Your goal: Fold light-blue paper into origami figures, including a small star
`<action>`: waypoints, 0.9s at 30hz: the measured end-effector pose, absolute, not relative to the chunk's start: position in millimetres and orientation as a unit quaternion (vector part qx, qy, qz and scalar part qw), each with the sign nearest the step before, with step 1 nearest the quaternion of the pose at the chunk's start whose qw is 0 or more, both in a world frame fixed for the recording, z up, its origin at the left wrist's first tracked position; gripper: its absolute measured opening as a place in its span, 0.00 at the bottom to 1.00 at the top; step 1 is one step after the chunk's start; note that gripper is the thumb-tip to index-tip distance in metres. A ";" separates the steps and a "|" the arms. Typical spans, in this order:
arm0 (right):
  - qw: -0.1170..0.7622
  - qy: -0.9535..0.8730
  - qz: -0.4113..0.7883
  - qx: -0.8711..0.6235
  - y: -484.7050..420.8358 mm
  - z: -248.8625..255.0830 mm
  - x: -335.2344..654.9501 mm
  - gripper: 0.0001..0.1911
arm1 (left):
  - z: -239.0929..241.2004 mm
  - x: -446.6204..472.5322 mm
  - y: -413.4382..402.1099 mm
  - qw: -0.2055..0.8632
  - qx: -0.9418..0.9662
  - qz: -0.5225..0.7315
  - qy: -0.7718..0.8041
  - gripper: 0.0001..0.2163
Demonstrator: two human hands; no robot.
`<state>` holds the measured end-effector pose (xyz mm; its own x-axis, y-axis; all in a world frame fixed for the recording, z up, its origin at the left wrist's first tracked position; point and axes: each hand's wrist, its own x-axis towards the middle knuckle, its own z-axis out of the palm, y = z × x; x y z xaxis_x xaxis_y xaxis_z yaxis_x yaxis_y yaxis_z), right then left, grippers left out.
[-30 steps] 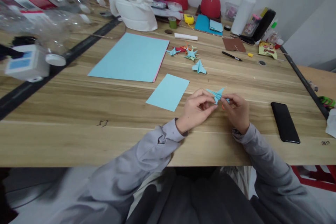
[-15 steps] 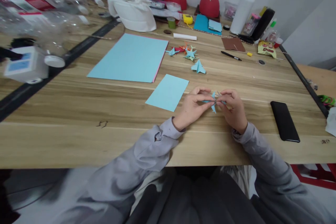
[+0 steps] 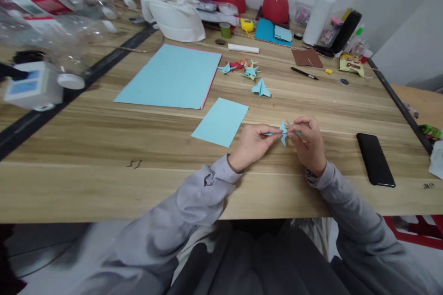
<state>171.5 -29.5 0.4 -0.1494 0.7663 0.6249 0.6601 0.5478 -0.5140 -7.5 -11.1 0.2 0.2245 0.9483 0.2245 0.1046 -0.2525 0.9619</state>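
On the far left of a wooden table [image 3: 86, 189], clear plastic bottles [image 3: 65, 27] lie heaped behind a small white box [image 3: 32, 87]. Next to the right is a large light-blue sheet [image 3: 169, 78] lying flat, with a pink edge showing from beneath it, and then a smaller light-blue sheet [image 3: 220, 122], also flat and unfolded. Beyond that, a cluster of folded paper pieces [image 3: 251, 71] in blue, red, orange and pale green sits farther back. The person's left hand [image 3: 251, 145] comes in low, its thumb and index finger nearly straight and closed in a pinch; a moment ago its fingers were more curled and lifted. Beyond its fingertips, farther back, stands a folded blue plane [image 3: 261, 88], apart from the cluster. Between the two hands, just over the table, is the held blue paper piece [image 3: 284, 140], small and pointed, with one wing toward the person and one away. A second ago it was tipped at a slant; now it lies more nearly level, which suggests that the work has gone from turning it to pressing or aligning a fold, though the fingers hide the exact crease. The right hand [image 3: 309, 145] also pinches it, thumb to fingertips, the other fingers loosely bent, much as half a second earlier. Farthest right, a black phone [image 3: 375, 159] lies flat, well apart from both hands.
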 end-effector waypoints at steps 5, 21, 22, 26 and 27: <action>0.468 -0.752 0.071 -0.459 -29.5 2.4 172.7 0.10 | 4.1 -10.6 -9.0 0.468 0.640 0.456 0.404 0.03; 0.525 -0.595 0.411 -0.449 -24.3 2.0 169.6 0.18 | 2.1 -13.1 -5.3 0.470 0.633 0.474 0.392 0.04; 0.525 -0.593 0.417 -0.446 -25.3 3.9 168.1 0.17 | 2.4 -12.7 -5.9 0.478 0.633 0.468 0.389 0.04; 0.521 -0.589 0.413 -0.459 -27.9 8.3 165.8 0.17 | 4.2 -11.9 -7.5 0.520 0.621 0.444 0.383 0.04; 0.522 -0.588 0.410 -0.462 -28.1 8.7 165.9 0.17 | 4.6 -12.0 -7.5 0.528 0.615 0.440 0.386 0.04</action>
<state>165.9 -28.1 8.7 -0.0282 0.9714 0.2358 0.1152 0.2375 -0.9645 -12.0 -7.5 4.6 0.3146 0.9398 0.1337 0.0092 -0.1438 0.9896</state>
